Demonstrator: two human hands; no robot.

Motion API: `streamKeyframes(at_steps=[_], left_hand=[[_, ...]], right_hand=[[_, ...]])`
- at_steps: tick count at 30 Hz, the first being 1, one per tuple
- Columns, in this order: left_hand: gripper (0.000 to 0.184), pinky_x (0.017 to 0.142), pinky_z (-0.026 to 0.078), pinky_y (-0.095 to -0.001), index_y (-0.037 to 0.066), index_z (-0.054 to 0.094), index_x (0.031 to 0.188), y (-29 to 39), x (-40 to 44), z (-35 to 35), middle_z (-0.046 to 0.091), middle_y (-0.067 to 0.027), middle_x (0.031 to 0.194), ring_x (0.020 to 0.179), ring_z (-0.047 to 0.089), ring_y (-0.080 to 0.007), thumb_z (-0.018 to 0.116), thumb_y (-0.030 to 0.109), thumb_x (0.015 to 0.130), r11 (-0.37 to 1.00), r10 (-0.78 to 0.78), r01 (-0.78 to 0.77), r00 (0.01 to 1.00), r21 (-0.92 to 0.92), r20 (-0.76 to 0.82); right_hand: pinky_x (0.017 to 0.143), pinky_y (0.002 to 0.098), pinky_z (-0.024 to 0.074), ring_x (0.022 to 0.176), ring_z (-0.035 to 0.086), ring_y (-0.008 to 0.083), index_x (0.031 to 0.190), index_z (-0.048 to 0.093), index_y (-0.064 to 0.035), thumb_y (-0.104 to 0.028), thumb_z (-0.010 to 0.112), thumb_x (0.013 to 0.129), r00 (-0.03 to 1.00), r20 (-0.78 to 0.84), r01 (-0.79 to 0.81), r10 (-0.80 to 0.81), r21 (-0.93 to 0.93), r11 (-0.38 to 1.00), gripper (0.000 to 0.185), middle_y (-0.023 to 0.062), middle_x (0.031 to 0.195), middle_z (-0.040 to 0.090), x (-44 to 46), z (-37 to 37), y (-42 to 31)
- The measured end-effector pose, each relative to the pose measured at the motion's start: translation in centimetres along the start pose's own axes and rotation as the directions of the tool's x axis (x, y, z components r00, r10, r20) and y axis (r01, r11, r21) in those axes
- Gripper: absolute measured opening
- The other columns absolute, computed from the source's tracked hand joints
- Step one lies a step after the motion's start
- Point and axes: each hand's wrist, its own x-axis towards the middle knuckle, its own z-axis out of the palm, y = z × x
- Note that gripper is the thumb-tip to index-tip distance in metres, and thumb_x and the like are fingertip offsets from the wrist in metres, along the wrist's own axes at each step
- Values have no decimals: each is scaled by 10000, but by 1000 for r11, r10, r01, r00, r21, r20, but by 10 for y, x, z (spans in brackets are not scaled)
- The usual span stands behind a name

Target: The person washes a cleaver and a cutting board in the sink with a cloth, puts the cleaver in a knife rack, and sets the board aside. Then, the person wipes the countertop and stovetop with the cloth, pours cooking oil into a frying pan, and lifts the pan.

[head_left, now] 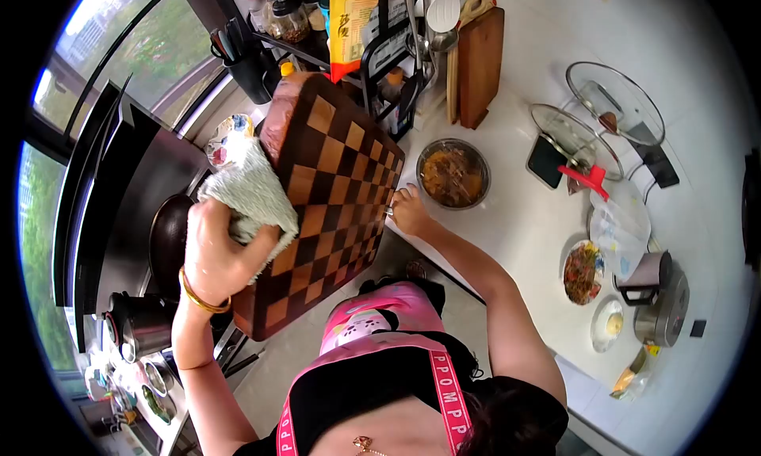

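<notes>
A thick checkered wooden cutting board [337, 175] is tilted up in front of me. My left hand [222, 254] is closed around a pale, fluffy cloth [252, 190], which lies against the board's left edge. My right hand [408, 210] grips the board's right edge with curled fingers; a small metallic piece shows by the fingertips, perhaps a handle. Just beyond that hand, a metal bowl [422, 151] of brownish food stands on the counter.
A spice rack [384, 56] and upright wooden boards [479, 68] stand at the back. Glass lids [614, 103], a phone [547, 161], a plate of food [583, 274] and a metal pot [662, 313] occupy the right counter. Dark pots [143, 325] are on the left.
</notes>
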Motion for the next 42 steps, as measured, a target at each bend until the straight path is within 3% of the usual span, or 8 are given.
streamKeyframes(at_steps=[3, 15, 19, 23, 25, 35, 39, 42], left_hand=[[247, 435, 345, -375, -22, 472, 603, 20, 22, 25, 432, -132, 486, 425, 428, -333, 671, 125, 596, 970, 133, -121, 990, 209, -47], [212, 436, 439, -345, -29, 554, 626, 110, 93, 70, 509, -150, 505, 439, 530, -318, 668, 147, 595, 985, -43, -7, 959, 174, 279], [232, 450, 465, -340, -17, 591, 680, 134, 97, 90, 535, -123, 509, 444, 546, -298, 682, 182, 602, 993, 72, -86, 982, 76, 173], [251, 437, 458, -354, -18, 588, 673, 146, 117, 103, 516, -113, 481, 422, 536, -299, 673, 215, 628, 983, 107, -149, 938, 104, 330], [317, 437, 450, -372, -7, 489, 548, 144, 134, 117, 497, -132, 470, 422, 527, -318, 662, 243, 640, 972, 144, -196, 933, 131, 330], [385, 543, 467, -411, -75, 527, 657, 140, 241, 176, 527, -229, 554, 553, 563, -379, 612, 300, 674, 932, 159, -238, 947, 273, 280], [404, 594, 492, -413, -93, 555, 720, 141, 251, 178, 563, -240, 616, 613, 590, -382, 616, 303, 669, 919, 150, -256, 931, 301, 332], [398, 649, 497, -423, -62, 581, 779, 145, 244, 180, 586, -231, 664, 664, 600, -376, 614, 316, 659, 918, 154, -268, 920, 293, 361]], right_hand=[[994, 548, 163, 996, 442, 256, 790, 674, -29, -238, 606, 746, 998, 63, 7, -7, -4, 1000, 224, 93, 934, 539, 3, -3, 32], [1004, 576, 105, 947, 516, 265, 704, 672, -48, -199, 562, 723, 989, -127, -67, 75, 68, 995, 188, 112, 891, 561, -31, 1, 67], [1055, 548, 61, 1039, 492, 285, 725, 671, -36, -188, 525, 744, 965, -192, -170, 179, 64, 983, 211, 124, 946, 576, -50, -12, 91], [1061, 541, 61, 1114, 450, 279, 787, 675, -34, -189, 541, 745, 963, -186, -200, 196, -6, 980, 209, 140, 1025, 569, -66, -8, 112], [1062, 534, 67, 1087, 460, 276, 821, 677, -35, -196, 555, 738, 958, -213, -194, 190, 2, 981, 219, 132, 1007, 576, -63, -18, 122], [1062, 521, 79, 994, 494, 272, 925, 670, -73, -224, 548, 784, 966, -196, -164, 171, 55, 985, 240, 116, 906, 624, -31, -17, 159], [1059, 526, 78, 1045, 501, 267, 999, 655, -116, -235, 506, 824, 967, -48, -250, 249, -19, 968, 259, 116, 1016, 625, -22, -11, 153], [1070, 513, 4, 1215, 378, 265, 1296, 418, -116, -207, 407, 883, 932, 66, -361, 356, 114, 925, 423, 111, 1312, 438, -18, -9, 151]])
